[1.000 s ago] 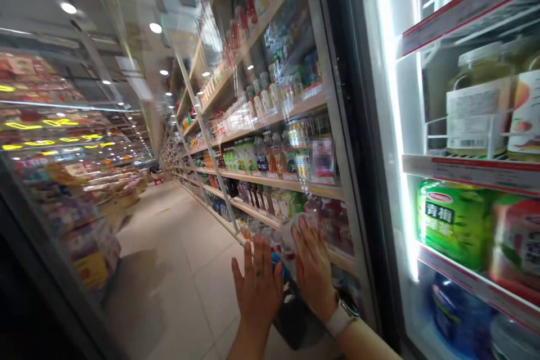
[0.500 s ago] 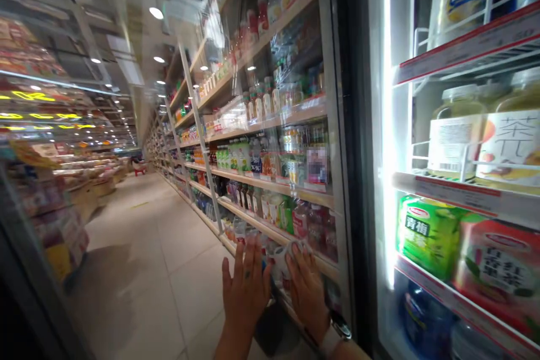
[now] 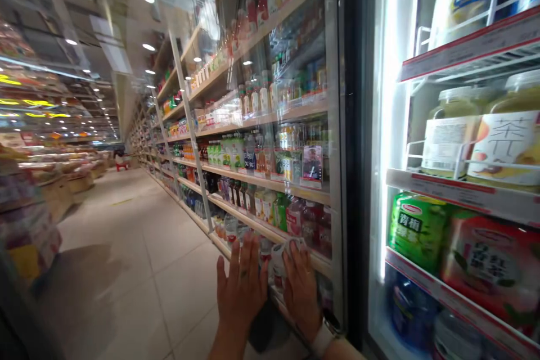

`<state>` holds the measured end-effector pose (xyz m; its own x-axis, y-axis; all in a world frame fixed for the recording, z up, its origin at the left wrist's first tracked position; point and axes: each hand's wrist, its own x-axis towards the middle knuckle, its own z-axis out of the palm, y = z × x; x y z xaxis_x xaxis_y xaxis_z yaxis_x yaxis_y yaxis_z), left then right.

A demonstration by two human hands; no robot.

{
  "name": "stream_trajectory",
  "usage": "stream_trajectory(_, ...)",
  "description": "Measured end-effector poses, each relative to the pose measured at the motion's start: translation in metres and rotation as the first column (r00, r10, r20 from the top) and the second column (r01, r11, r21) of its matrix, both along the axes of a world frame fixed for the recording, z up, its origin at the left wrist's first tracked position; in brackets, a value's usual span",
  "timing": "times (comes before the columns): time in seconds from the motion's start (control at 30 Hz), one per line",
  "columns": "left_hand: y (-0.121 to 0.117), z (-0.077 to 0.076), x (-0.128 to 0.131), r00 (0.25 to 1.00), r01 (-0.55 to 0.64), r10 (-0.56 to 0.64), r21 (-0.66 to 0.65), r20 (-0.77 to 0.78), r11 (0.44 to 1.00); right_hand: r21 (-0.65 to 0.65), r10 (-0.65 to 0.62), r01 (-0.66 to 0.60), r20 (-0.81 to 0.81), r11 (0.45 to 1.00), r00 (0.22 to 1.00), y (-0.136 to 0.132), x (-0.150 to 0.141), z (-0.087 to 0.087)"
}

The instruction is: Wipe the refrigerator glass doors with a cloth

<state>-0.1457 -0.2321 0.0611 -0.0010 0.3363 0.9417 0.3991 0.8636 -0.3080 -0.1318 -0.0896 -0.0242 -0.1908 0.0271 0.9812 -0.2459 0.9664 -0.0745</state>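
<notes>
My left hand (image 3: 240,287) lies flat with its fingers stretched out and thumb apart, against or just in front of the clear glass door (image 3: 261,22). Beside it on the right, my right hand (image 3: 301,281) has its fingers together over a crumpled whitish cloth (image 3: 291,247) at the glass. Part of the cloth is covered by the fingers. A watch (image 3: 332,323) with a light strap is on the right wrist. Through the glass appear shelves of bottled drinks (image 3: 228,152), mixed with reflections.
To the right, past the dark door frame (image 3: 352,95), is a lit cooler holding tea bottles (image 3: 451,129), a green drink pack (image 3: 417,230) and a red pack (image 3: 493,259) on shelves. The store aisle floor (image 3: 118,259) runs off to the left, with display stands beyond.
The view has turned slightly, and the cooler's shelves have shifted a little left. Both hands stay at the glass, slightly lower and further left in view, in much the same pose.
</notes>
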Motion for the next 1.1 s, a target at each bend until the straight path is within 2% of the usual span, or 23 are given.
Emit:
stream_trajectory(0.1,0.000,0.000,-0.002,1.000,0.012,-0.012,0.002,-0.008,1.000,0.009,-0.006,0.006,0.005,1.000,1.000,-0.002,0.004,0.018)
stream_trajectory(0.2,0.000,-0.001,-0.005,1.000,0.019,-0.019,0.002,-0.001,1.000,0.005,0.031,-0.031,0.049,1.000,0.998,-0.004,0.008,0.052)
stream_trajectory(0.27,0.001,-0.002,-0.005,1.000,0.028,-0.029,0.005,0.007,1.000,-0.045,0.074,-0.071,0.079,0.996,0.994,-0.007,0.010,0.075)
stream_trajectory(0.37,0.003,-0.003,-0.004,0.998,0.060,-0.062,0.054,0.032,0.997,-0.109,0.099,-0.093,0.045,0.990,0.994,-0.014,0.008,0.089)
stream_trajectory(0.47,0.004,-0.002,-0.001,0.997,0.062,-0.066,0.080,0.042,0.995,-0.078,0.080,-0.079,0.018,0.994,0.997,-0.019,0.005,0.076)
stream_trajectory(0.57,0.004,-0.002,0.000,0.998,0.051,-0.054,0.067,0.033,0.996,-0.001,0.044,-0.044,0.033,0.999,0.999,-0.019,0.005,0.045)
stream_trajectory(0.73,0.006,-0.002,0.001,0.997,0.066,-0.068,0.085,0.024,0.994,0.159,0.007,-0.002,-0.031,0.987,1.000,-0.007,0.007,-0.015)
stream_trajectory(0.83,0.006,0.000,0.004,0.998,0.055,-0.055,0.080,0.008,0.995,0.196,0.018,-0.009,-0.042,0.981,0.999,-0.003,0.007,-0.030)
stream_trajectory(0.87,0.006,0.001,0.006,0.998,0.057,-0.058,0.083,0.009,0.995,0.194,0.025,-0.017,-0.039,0.981,0.999,-0.003,0.008,-0.028)
stream_trajectory(0.93,0.006,0.002,0.010,0.998,0.059,-0.060,0.081,0.019,0.995,0.167,0.037,-0.034,-0.019,0.985,0.999,-0.006,0.010,-0.013)
stream_trajectory(1.1,0.006,0.000,0.019,1.000,0.010,-0.011,0.058,0.025,0.998,-0.010,0.115,-0.115,0.029,0.993,0.993,-0.013,0.021,0.060)
